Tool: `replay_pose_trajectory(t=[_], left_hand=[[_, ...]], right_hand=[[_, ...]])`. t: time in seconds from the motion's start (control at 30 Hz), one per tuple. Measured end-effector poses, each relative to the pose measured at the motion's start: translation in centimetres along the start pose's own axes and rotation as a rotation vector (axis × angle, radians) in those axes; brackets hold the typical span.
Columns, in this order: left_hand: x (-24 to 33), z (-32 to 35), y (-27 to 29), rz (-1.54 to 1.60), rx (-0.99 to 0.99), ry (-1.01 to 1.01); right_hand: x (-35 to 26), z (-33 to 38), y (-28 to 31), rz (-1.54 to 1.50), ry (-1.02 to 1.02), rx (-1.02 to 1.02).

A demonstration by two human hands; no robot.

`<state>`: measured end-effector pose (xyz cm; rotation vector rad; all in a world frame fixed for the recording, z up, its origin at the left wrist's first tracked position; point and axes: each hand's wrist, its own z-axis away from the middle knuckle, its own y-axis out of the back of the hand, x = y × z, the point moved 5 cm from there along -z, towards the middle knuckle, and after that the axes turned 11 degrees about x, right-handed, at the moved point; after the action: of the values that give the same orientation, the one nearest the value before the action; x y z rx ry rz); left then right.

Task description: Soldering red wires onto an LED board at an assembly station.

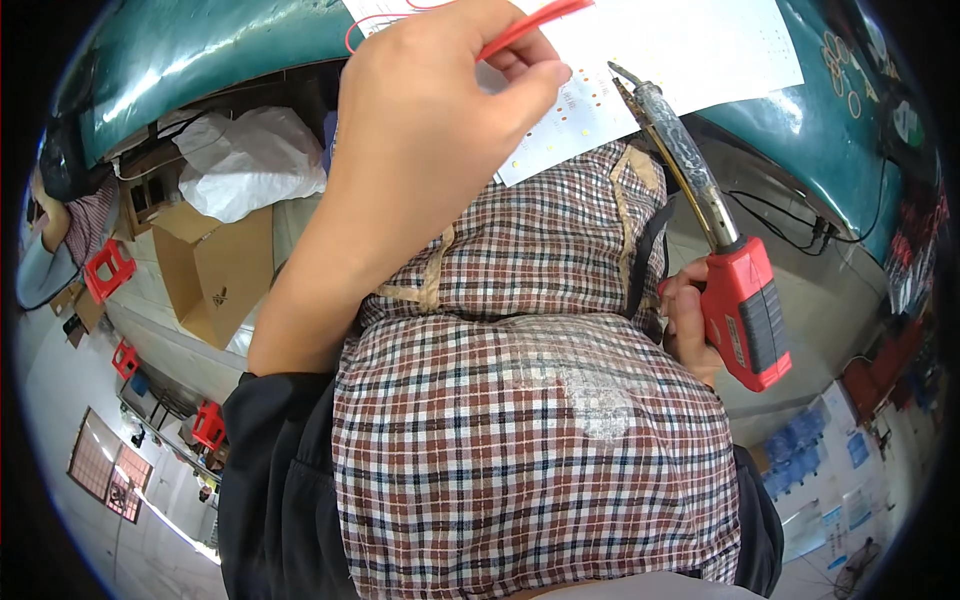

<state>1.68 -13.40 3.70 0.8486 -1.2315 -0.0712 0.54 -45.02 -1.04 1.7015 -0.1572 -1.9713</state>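
Note:
My left hand [430, 110] is raised over the near edge of the bench, thumb and fingers closed on a bundle of thin red wires [535, 24]. A loose red loop curves out on the far side of that wrist. Beneath the hand lies a white sheet [730, 50] dotted with several small orange and yellow marks or pieces, too small to tell. In my right hand [688, 325], low beside the apron, is a red and black soldering gun [742, 315]. Its long metal barrel points up and away, and the tip hangs over the sheet's edge.
The green bench top [230, 60] runs across the far side, with rubber bands [840, 70] at right. Black cables [800, 225] hang beneath it. An open cardboard box [225, 270] and a white plastic bag [250, 165] stand left. Red stools [108, 268] and another person are farther left.

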Motion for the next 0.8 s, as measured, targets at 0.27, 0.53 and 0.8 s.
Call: replay_pose_trajectory(t=[0.27,0.53,0.8], left_hand=[[-0.8,0.0,-1.6,-0.003,0.101,-0.145],[-0.6,0.0,-1.6,-0.029,0.108,-0.152],[-0.8,0.1,-1.6,-0.061,0.116,-0.141]], right_hand=[[-0.2,-0.7,-0.3,0.137,0.183,0.047],[-0.7,-1.1,-0.9,0.124,0.240,0.033],[-0.2,-0.6,0.0,0.196,0.147,-0.009]])
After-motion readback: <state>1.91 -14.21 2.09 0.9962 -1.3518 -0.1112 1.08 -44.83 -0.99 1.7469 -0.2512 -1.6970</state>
